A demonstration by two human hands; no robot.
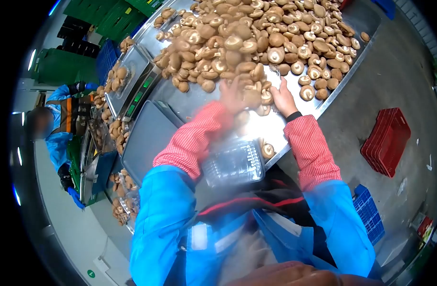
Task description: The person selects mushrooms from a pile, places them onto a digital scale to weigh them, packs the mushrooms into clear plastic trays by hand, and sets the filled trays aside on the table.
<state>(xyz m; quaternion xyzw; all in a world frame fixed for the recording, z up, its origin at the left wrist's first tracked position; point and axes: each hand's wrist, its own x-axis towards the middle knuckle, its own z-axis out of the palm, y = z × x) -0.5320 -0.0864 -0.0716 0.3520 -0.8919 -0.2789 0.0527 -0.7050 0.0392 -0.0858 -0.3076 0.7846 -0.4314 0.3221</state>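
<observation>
Brown shiitake mushrooms (pixel 275 40) lie in a big heap on the metal table (pixel 323 107). My left hand (pixel 232 95) is at the near edge of the heap, smeared by motion, against a cluster of mushrooms (pixel 253 95). On the other side of that cluster is my right hand (pixel 284 99), its thumb and fingers apart, close to the mushrooms. Whether it touches them I cannot tell. A clear plastic punnet (pixel 235 162) with no mushrooms visible in it lies below my hands, in front of my body.
A scale with a green display (pixel 141 95) and a grey tray (pixel 149 138) stand at the left. Beyond them a co-worker in blue (pixel 61 119) is beside packed mushrooms. Red crates (pixel 386 142) and a blue crate (pixel 369 214) rest on the floor to the right.
</observation>
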